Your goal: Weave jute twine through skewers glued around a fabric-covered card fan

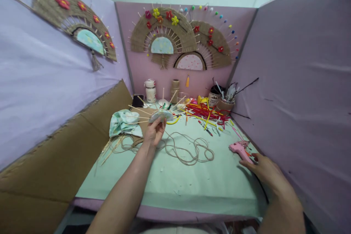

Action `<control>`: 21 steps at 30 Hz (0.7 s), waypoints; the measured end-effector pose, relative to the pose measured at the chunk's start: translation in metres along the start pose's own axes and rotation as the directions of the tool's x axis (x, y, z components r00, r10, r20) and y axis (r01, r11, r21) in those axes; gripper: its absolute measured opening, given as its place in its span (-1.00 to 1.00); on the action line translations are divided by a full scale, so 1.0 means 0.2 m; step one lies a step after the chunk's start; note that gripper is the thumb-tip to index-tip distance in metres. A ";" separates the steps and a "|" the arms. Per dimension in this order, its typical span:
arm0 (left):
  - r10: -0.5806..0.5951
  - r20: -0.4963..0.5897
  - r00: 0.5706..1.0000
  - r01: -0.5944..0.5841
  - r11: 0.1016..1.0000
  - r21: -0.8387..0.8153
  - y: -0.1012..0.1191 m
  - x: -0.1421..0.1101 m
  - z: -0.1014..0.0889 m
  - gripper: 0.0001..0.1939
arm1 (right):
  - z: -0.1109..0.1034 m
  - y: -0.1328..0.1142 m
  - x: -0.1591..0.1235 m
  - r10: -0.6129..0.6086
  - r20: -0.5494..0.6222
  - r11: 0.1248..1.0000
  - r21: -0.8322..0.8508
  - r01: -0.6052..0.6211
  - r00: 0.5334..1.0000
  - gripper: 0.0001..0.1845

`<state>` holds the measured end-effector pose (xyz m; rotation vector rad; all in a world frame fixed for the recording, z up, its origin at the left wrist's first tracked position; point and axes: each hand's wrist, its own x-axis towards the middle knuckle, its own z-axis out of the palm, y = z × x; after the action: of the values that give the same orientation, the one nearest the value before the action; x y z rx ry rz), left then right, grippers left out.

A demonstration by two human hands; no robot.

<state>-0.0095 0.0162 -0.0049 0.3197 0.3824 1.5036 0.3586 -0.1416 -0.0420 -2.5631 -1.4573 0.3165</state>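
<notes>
My left hand [156, 130] pinches the lower edge of a small half-round fan base [161, 116] covered in pale patterned cloth. Thin wooden sticks fan out from its curved edge, held up over the middle of the table. At the right, a pink hot glue gun [240, 150] lies on the tabletop near the wall. My right hand [261, 168] is at the end of its handle, thumb and fingers spread apart on either side; whether they touch it is hard to tell. A long loose brown cord [192, 153] lies in loops below and right of the fan base.
Patterned cloth [124, 123] and loose sticks [112, 150] lie left. Red and yellow pipe cleaners [210, 111] are heaped at the back right, beside a tool-filled pot [225, 106]. A twine spool [175, 90] and white bottle [150, 90] stand behind. Partitions enclose the table, with finished fans [137, 38] hanging.
</notes>
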 end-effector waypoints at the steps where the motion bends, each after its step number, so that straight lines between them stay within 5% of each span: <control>1: 0.014 0.005 1.000 -0.014 1.000 0.014 0.00 -0.01 0.01 -0.77 | 0.02 -0.01 0.01 0.002 0.012 1.000 -0.004 -0.001 1.000 -0.31; 9: 0.104 0.056 0.993 -0.109 0.989 0.104 -0.02 -0.04 0.02 -0.78 | 0.09 -0.07 0.05 0.048 -0.072 0.999 -0.004 -0.048 0.996 -0.36; 15: 0.193 0.139 0.971 -0.220 0.953 0.208 -0.04 -0.06 0.03 -0.80 | -0.01 -0.13 -0.03 0.070 -0.237 0.920 0.391 0.029 0.969 -0.38; 17: 0.228 0.173 0.958 -0.267 0.928 0.260 -0.06 -0.08 0.04 -0.78 | -0.05 -0.21 -0.10 0.084 -0.359 0.773 0.613 0.167 0.930 -0.43; 21: 0.301 0.260 0.917 -0.390 0.808 0.442 -0.11 -0.13 0.04 -0.72 | -0.10 -0.51 -0.30 0.182 -0.555 0.146 0.831 0.536 0.811 -0.71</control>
<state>0.0128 -0.0100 -0.0050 0.9669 0.5826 1.7063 0.2502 -0.1425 0.0093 -1.1246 -0.7821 0.2965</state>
